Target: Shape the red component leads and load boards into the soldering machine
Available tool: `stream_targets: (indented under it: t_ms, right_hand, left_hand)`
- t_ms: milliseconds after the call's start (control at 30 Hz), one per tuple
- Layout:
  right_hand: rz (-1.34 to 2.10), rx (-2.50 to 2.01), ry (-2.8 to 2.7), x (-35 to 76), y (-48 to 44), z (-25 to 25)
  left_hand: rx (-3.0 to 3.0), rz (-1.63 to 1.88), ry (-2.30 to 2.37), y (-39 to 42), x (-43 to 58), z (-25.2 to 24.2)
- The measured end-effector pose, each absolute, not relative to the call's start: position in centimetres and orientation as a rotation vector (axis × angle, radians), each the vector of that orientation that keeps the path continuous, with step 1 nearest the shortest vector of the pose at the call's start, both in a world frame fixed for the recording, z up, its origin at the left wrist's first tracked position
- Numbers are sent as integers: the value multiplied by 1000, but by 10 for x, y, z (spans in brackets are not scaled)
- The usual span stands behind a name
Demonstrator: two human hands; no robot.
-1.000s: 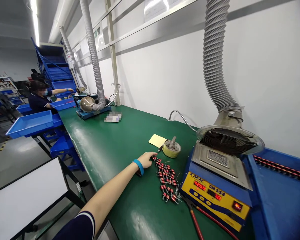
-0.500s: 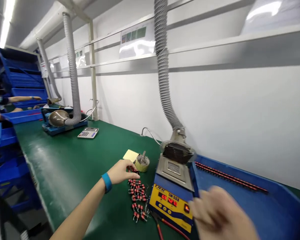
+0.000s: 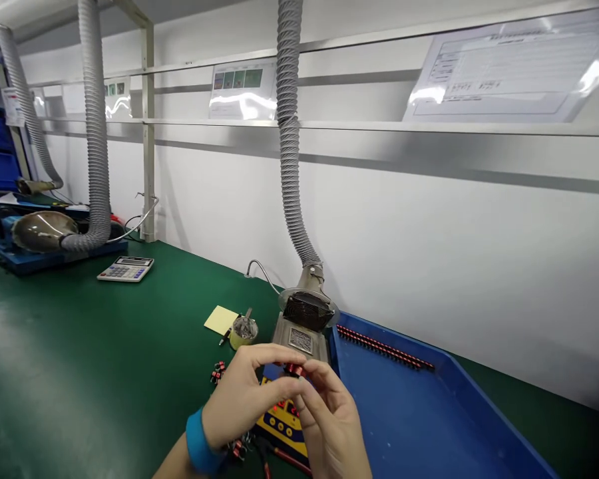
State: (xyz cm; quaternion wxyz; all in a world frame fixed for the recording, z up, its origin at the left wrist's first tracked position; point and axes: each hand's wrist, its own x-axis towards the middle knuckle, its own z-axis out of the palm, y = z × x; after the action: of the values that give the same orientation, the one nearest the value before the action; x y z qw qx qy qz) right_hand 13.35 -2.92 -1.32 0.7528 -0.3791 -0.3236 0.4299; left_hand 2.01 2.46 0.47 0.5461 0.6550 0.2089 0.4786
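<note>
My left hand (image 3: pixel 242 392), with a blue band on its wrist, pinches a small red-and-black component (image 3: pixel 294 368) between thumb and fingers. Close against it, my right hand (image 3: pixel 334 419) has its thumb and fingertips closed on the same component from the other side. Both hands are over a yellow-and-blue heated unit (image 3: pixel 282 431) with a red digital display, and they hide much of it. Several similar red components (image 3: pixel 218 372) with wire leads lie to its left, partly behind my left hand. Red-handled pliers (image 3: pixel 292 460) lie in front of the unit.
Right of the unit stands a blue tray (image 3: pixel 404 419) with rows of red-and-black components (image 3: pixel 384 347) along its back. A fume hood (image 3: pixel 307 306) on a grey hose hangs over the unit. A yellow-sided pot (image 3: pixel 243 332), yellow notepaper (image 3: pixel 221 319) and calculator (image 3: pixel 126 269) lie on the green bench.
My left hand has lifted from the loose components and moved over the unit with one. My right hand has come in from the right to meet it. The view has turned right.
</note>
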Motion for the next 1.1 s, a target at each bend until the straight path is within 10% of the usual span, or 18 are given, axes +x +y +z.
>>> stream_targets:
  t_ms: [433, 1100]
  right_hand:
    - [1139, -731, -581, 118, -24, -19]
    - [1111, -846, -1035, 168, -42, -24]
  left_hand:
    - [680, 1545, 395, 33, 18, 0]
    - [1202, 647, 208, 10, 14, 3]
